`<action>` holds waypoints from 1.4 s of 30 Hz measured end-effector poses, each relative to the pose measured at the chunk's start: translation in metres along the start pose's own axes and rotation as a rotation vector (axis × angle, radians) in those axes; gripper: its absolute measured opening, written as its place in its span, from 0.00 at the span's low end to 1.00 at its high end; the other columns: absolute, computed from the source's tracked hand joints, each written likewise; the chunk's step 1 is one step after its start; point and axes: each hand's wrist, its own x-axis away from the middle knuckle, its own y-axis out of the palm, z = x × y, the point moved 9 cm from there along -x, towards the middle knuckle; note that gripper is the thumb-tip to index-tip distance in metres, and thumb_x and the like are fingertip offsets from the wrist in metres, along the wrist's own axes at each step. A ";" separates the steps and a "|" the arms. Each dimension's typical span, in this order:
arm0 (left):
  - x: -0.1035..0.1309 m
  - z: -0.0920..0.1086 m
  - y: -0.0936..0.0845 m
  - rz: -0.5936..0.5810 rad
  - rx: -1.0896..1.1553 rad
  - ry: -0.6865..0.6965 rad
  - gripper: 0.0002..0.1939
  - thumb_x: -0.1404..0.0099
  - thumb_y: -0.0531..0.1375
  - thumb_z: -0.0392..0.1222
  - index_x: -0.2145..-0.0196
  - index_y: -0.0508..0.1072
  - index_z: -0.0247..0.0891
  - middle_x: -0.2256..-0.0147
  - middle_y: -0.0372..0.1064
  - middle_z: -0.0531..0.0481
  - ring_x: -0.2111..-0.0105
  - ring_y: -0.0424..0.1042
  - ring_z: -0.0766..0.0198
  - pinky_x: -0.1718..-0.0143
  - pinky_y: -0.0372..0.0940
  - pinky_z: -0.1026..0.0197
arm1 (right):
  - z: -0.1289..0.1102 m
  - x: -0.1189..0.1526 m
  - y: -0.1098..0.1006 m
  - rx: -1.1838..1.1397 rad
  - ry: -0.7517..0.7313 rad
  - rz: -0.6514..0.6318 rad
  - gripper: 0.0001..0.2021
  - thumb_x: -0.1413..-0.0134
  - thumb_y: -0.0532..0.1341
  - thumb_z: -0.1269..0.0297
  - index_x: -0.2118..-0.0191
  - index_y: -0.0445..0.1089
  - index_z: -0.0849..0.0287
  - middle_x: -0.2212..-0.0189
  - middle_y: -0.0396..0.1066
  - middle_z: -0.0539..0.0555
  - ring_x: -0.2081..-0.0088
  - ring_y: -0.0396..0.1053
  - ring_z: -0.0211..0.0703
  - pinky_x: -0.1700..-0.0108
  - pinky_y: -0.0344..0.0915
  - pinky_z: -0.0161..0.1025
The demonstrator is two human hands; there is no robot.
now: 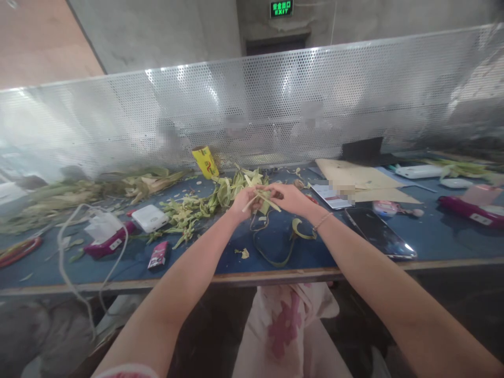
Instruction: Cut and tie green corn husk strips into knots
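Pale green leaf strips (268, 201) cross each other between my two hands, over the middle of the blue table. My left hand (244, 201) is closed round them from the left, its fingertips partly hidden behind the strips. From the right, my right hand (290, 197) pinches the same strips with thumb and fingers. A thin, dark strand hangs below the hands and curves over the tabletop. Just behind my left hand lies a heap of pale green leaf pieces (222, 194). A curled leaf strip (302, 229) rests below my right wrist.
A yellow packet (205, 161) stands before the perforated metal screen (275, 94). On the left are a white charger box (149, 218), a cable and a small pink box (158, 255). To the right lie a phone (380, 233), brown paper (366, 178) and a purple power strip (470, 210).
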 end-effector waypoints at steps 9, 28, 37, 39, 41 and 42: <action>0.000 0.011 -0.004 -0.008 0.102 0.133 0.17 0.60 0.60 0.27 0.69 0.65 0.36 0.77 0.67 0.56 0.80 0.64 0.73 0.76 0.60 0.68 | 0.016 -0.004 -0.001 -0.427 0.161 0.064 0.12 0.55 0.61 0.68 0.62 0.62 0.58 0.78 0.67 0.46 0.77 0.65 0.35 0.71 0.63 0.36; -0.011 -0.001 -0.007 -0.074 -0.217 0.163 0.17 0.49 0.66 0.49 0.71 0.70 0.32 0.79 0.62 0.55 0.85 0.52 0.79 0.84 0.45 0.70 | -0.026 0.007 -0.029 0.115 -0.209 0.233 0.15 0.47 0.56 0.69 0.53 0.69 0.57 0.58 0.62 0.57 0.65 0.63 0.40 0.64 0.65 0.39; -0.006 -0.005 0.008 -0.149 -0.501 0.213 0.16 0.47 0.63 0.50 0.73 0.71 0.32 0.82 0.62 0.54 0.84 0.48 0.77 0.82 0.43 0.68 | -0.016 0.000 -0.014 -0.010 -0.063 0.106 0.15 0.48 0.60 0.64 0.53 0.69 0.58 0.62 0.66 0.55 0.73 0.61 0.35 0.68 0.64 0.38; -0.005 -0.005 0.009 -0.133 -0.589 0.214 0.15 0.45 0.61 0.50 0.76 0.71 0.32 0.86 0.56 0.56 0.85 0.47 0.76 0.82 0.42 0.67 | -0.015 -0.001 -0.014 -0.037 -0.065 0.115 0.09 0.48 0.60 0.66 0.60 0.70 0.59 0.63 0.65 0.54 0.72 0.62 0.34 0.68 0.64 0.37; -0.003 0.000 0.009 -0.096 -0.648 0.254 0.14 0.45 0.61 0.48 0.78 0.69 0.33 0.87 0.53 0.57 0.85 0.49 0.75 0.82 0.43 0.67 | -0.017 -0.001 -0.014 -0.038 -0.090 0.115 0.04 0.48 0.59 0.66 0.68 0.70 0.59 0.65 0.64 0.53 0.71 0.63 0.35 0.67 0.64 0.36; -0.001 0.004 0.009 -0.070 -0.661 0.277 0.13 0.46 0.61 0.46 0.79 0.69 0.34 0.87 0.53 0.57 0.85 0.50 0.75 0.82 0.44 0.67 | -0.018 -0.001 -0.013 -0.035 -0.101 0.110 0.04 0.48 0.59 0.66 0.70 0.69 0.59 0.65 0.64 0.53 0.70 0.63 0.35 0.67 0.64 0.36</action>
